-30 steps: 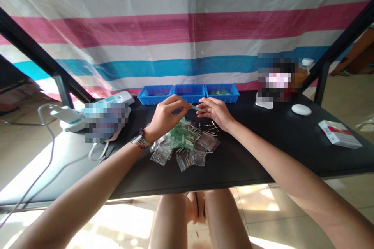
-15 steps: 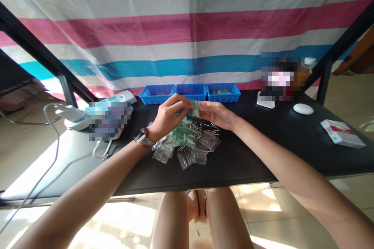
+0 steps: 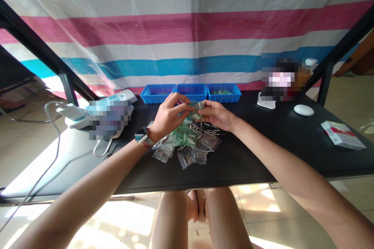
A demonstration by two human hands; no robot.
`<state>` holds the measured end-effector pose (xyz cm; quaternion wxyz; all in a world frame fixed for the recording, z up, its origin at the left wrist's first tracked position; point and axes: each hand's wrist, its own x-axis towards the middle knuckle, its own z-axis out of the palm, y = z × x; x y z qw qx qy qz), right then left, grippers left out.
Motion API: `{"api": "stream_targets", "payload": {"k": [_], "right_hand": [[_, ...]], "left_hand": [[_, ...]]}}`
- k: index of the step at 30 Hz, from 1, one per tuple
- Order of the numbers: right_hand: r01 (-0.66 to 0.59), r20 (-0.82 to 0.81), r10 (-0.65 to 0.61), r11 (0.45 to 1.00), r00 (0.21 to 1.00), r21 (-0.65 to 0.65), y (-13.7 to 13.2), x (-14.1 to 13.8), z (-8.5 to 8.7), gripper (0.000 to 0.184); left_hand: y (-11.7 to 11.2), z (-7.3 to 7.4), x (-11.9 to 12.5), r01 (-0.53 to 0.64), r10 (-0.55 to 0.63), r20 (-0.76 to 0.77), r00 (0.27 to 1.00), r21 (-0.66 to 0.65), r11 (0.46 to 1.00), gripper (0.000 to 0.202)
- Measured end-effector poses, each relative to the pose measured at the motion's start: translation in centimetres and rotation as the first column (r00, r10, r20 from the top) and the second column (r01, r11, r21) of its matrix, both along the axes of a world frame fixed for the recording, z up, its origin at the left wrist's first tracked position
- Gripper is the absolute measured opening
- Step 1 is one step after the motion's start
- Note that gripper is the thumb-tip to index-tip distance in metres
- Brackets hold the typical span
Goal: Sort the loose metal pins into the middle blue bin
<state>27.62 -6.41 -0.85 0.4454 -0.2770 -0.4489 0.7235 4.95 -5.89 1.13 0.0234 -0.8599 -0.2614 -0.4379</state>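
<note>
Between my two hands is a small greenish clear plastic bag (image 3: 196, 111) with pale pieces inside, held above a pile. My left hand (image 3: 173, 113) pinches its left side, while my right hand (image 3: 217, 114) grips the right side with thumb and fingers. Below them lie a heap of green plastic bags (image 3: 182, 135), loose metal rivets (image 3: 206, 129) with long pins, and several clear packets (image 3: 191, 158) holding small metal pieces. What exactly sits inside the held bag is too small to tell.
Three blue bins stand in a row at the back: left bin (image 3: 157, 94), middle bin (image 3: 191, 93), right bin (image 3: 223, 93) with greenish bags inside. A power strip (image 3: 122, 96) with cables is on the left. A white mouse (image 3: 304, 110) and a small box (image 3: 341, 134) are on the right.
My right hand's fingers have closed more on the greenish bag, which now looks spread and turned between both hands. The pile and bins have stayed put.
</note>
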Motion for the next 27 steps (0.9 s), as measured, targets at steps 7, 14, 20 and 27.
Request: {"api": "stream_targets", "payload": {"k": [7,14,20,27], "right_hand": [[0.152,0.092,-0.164,0.98,0.982,0.131,1.0,0.8,-0.2,0.035],[0.553,-0.035,-0.944,0.163,0.329,0.817,4.6,7.4,-0.1,0.029],[-0.072,0.33,-0.944,0.328,0.013,0.942,5.3,9.4,-2.3,0.038],[-0.098,0.318,-0.946,0.322,-0.056,0.942,5.5,8.8,-3.1,0.035]], "left_hand": [[0.1,0.0,0.2,-0.084,0.084,-0.022,0.996,-0.003,0.996,0.016],[0.8,0.1,-0.3,-0.212,0.203,-0.102,0.974,-0.091,0.973,0.016],[1.5,-0.7,-0.4,-0.339,0.28,-0.291,0.915,-0.176,0.924,0.019],[1.6,-0.5,-0.4,-0.363,0.287,-0.333,0.898,-0.195,0.911,0.02]]}}
